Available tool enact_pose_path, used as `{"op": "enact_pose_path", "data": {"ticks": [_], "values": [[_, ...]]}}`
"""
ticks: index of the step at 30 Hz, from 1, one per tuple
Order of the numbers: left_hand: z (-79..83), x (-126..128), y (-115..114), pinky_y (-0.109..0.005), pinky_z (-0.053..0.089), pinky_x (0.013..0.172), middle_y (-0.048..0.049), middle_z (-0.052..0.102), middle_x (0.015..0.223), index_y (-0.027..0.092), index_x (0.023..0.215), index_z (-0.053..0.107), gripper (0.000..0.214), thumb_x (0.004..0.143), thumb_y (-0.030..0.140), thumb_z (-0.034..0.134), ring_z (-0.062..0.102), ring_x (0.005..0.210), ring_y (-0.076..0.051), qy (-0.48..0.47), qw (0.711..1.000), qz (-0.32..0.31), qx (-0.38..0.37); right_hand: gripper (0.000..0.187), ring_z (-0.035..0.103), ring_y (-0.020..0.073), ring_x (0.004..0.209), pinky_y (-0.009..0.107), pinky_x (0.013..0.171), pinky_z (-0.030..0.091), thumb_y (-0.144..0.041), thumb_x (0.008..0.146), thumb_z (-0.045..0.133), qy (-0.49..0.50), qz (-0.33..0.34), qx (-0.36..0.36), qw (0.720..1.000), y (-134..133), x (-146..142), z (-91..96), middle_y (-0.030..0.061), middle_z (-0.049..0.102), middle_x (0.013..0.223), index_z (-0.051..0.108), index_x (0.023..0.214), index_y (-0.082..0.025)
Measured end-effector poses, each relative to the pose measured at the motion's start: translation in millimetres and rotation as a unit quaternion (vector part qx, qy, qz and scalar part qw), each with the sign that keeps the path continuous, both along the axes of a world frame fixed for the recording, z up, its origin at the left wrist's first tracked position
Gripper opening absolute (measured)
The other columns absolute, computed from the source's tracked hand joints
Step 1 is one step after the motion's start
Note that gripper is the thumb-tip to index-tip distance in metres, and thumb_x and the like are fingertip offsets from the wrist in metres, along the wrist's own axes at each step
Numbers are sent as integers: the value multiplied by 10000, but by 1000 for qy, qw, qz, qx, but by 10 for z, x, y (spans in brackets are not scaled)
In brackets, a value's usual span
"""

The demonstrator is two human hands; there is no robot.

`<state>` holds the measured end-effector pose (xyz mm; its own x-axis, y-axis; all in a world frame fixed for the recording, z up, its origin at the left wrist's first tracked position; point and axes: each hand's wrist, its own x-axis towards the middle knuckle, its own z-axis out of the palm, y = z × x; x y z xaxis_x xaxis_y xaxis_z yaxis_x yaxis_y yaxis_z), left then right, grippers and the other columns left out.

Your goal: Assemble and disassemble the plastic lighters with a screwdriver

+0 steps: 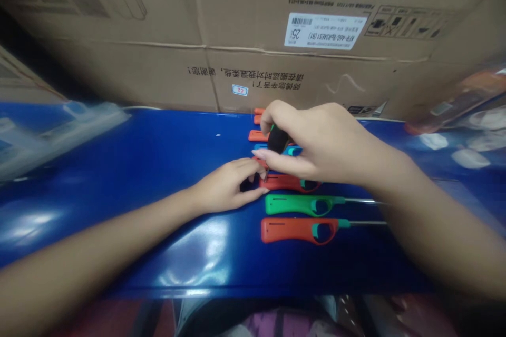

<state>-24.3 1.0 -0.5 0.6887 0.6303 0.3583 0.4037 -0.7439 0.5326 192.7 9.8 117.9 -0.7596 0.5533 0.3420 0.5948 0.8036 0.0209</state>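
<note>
In my right hand (312, 139) is a screwdriver (278, 139) with a black and green handle, its thin shaft angled down toward the handle end of a red lighter (290, 182). The thumb and fingers of my left hand (231, 184) close around that same end, close to the screwdriver's tip. This long-nosed lighter lies flat in a row with others. Nearer to me are a green lighter (296, 204) and an orange lighter (300, 230), with metal stems pointing right. Beyond it, a blue lighter (260, 146) and several orange ones are partly covered by my right hand.
A large cardboard box (158, 73) with upside-down printing stands along the back of the blue table (166, 142). Clear plastic bags (59, 137) lie at the left. Small whitish pieces (470, 158) in plastic are at the far right. The table's front edge runs close to me.
</note>
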Motion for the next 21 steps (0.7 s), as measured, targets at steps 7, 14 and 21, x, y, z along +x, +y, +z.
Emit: {"op": "enact_pose_path", "data": {"ticks": [7, 14, 21], "values": [[1, 0, 2, -279, 505, 750, -19, 612, 884, 172, 1030, 603, 175, 944, 316, 650, 589, 789, -152, 2, 1000, 1, 0, 351, 635, 183, 766, 290, 651, 415, -350, 959, 465, 28, 16, -25, 999, 36, 1, -42, 88, 716, 1057, 518, 1246, -154], [22, 10, -11, -281, 500, 756, -20, 625, 889, 179, 1029, 631, 172, 939, 324, 649, 599, 810, -158, 0, 1000, 10, -28, 328, 636, 174, 853, 303, 722, 461, -292, 972, 480, 60, 36, -114, 991, 64, 64, 44, 69, 680, 1110, 523, 1280, -188], [5, 21, -29, -266, 499, 730, -18, 651, 876, 185, 978, 643, 127, 895, 274, 677, 614, 799, -149, -15, 998, 30, -44, 191, 577, 171, 746, 299, 645, 422, -350, 936, 555, 117, -41, -124, 984, 72, 180, 214, 15, 629, 833, 609, 1045, -202]]}}
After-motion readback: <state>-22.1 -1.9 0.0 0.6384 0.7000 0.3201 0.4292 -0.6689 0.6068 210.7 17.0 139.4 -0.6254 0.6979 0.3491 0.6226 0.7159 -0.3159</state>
